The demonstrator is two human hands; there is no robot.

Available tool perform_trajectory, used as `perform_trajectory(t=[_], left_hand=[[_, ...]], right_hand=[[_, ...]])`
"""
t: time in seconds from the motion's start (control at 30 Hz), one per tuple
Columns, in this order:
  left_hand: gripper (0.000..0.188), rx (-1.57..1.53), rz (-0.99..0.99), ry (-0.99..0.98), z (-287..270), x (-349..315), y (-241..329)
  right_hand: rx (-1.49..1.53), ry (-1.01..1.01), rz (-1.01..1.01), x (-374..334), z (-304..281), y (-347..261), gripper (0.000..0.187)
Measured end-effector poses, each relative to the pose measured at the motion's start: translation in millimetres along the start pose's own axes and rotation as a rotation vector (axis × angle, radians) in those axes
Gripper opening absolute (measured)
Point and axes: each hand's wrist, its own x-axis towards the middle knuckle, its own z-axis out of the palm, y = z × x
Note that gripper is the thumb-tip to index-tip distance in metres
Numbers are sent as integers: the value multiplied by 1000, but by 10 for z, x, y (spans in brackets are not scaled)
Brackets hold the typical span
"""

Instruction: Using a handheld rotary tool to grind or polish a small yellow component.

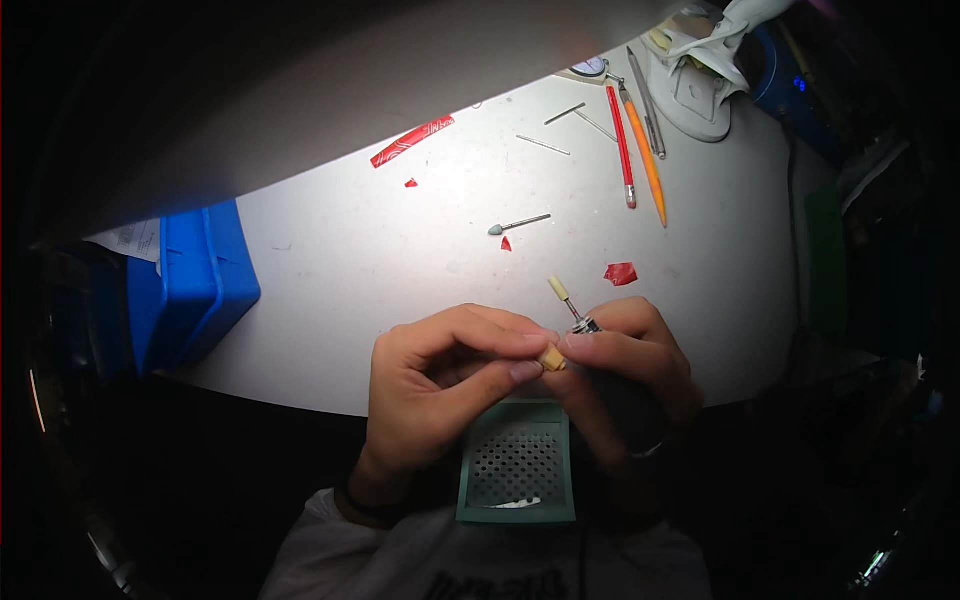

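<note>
My left hand (425, 375) pinches a small tan, tooth-like piece (553, 358) between thumb and fingertips. My right hand (645, 350) is wrapped around a dark rotary handpiece (622, 400), and its fingertips meet the left ones beside the piece. From the handpiece's metal collar, a pale yellow cylindrical bit (558, 289) points up and left, apart from the tan piece. Under both hands is a green-framed tray (515, 516) with a perforated metal plate. What exactly the tan piece is, I cannot make out.
A grey bullet-shaped bit (497, 230) lies on the white table (340, 330) near red scraps (621, 274). Farther back are a red strip (412, 141), thin metal rods, a red pencil (621, 150) and an orange tool (645, 160). A blue bin (190, 290) stands left; a grey panel (350, 90) overhangs.
</note>
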Motion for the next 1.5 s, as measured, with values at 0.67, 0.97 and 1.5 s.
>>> perform_trajectory(t=[0.67,0.97,1.5], left_hand=[[20,14,16,-25,-11,14,-7],[19,33,-52,-13,-9,-1,33],[20,28,-144,15,36,-5,110]], right_hand=[[-29,-28,-13,4,-33,-20,43],[-7,-30,-35,-13,-30,14,45],[19,-11,-47,-24,-16,37,43]])
